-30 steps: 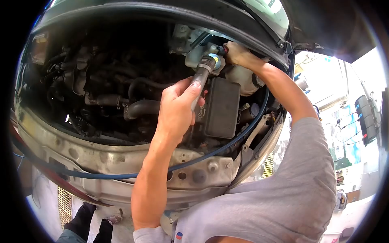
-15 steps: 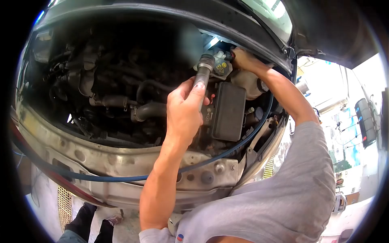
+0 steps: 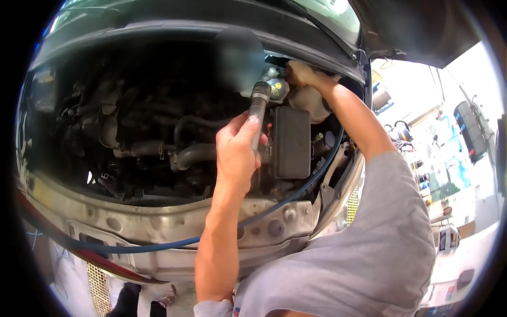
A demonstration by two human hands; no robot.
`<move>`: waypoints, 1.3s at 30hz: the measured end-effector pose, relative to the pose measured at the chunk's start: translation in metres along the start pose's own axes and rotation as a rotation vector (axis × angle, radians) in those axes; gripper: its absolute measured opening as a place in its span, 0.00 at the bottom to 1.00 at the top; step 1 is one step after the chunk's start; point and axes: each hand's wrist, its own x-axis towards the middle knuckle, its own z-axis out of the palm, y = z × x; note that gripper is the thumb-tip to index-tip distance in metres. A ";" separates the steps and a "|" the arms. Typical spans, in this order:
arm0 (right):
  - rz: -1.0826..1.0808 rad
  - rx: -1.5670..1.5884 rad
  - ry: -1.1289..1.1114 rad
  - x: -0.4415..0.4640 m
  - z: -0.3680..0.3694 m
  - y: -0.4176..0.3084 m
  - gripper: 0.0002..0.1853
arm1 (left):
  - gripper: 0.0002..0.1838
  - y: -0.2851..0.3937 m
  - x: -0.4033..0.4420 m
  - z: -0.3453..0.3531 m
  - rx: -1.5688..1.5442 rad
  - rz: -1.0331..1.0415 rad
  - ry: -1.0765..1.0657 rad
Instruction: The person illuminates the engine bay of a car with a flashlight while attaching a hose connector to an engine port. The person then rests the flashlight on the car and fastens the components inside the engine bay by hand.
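Note:
My left hand [image 3: 237,145] is closed around a dark cylindrical flashlight [image 3: 257,108], its head tilted up toward the back of the engine bay. The light falls near a translucent fluid reservoir [image 3: 276,89] with a yellow-marked label. Deep at the back right, my right hand [image 3: 300,74] reaches in beside this reservoir, its fingers curled. The fingertips and whatever they grip are mostly hidden. Below the right hand sits a pale rounded plastic tank [image 3: 310,103]. A black rectangular cover [image 3: 292,142] lies just right of the flashlight.
A blue hose [image 3: 174,244] runs over the front panel [image 3: 274,219] and up the right side. Dark engine hoses [image 3: 195,156] fill the left. The raised hood [image 3: 422,31] hangs at upper right. Another person's legs [image 3: 127,298] show at lower left. A round blur covers part of the rear.
The view has shifted a little, so the car and both arms appear slightly moved left. My left hand still grips the flashlight, and my right hand stays deep beside the reservoir.

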 end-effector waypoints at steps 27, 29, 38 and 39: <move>-0.002 -0.094 0.094 -0.021 -0.019 -0.024 0.09 | 0.21 -0.005 -0.002 0.003 -0.146 -0.105 -0.043; 0.053 -0.089 0.078 -0.024 -0.022 -0.027 0.08 | 0.21 -0.001 -0.003 0.003 -0.150 -0.111 -0.051; -0.119 -0.103 -0.026 0.003 -0.007 0.000 0.22 | 0.21 0.000 -0.005 0.004 -0.149 -0.122 -0.069; -0.183 -0.072 0.030 -0.010 -0.016 -0.005 0.20 | 0.21 0.000 -0.006 0.005 -0.154 -0.115 -0.074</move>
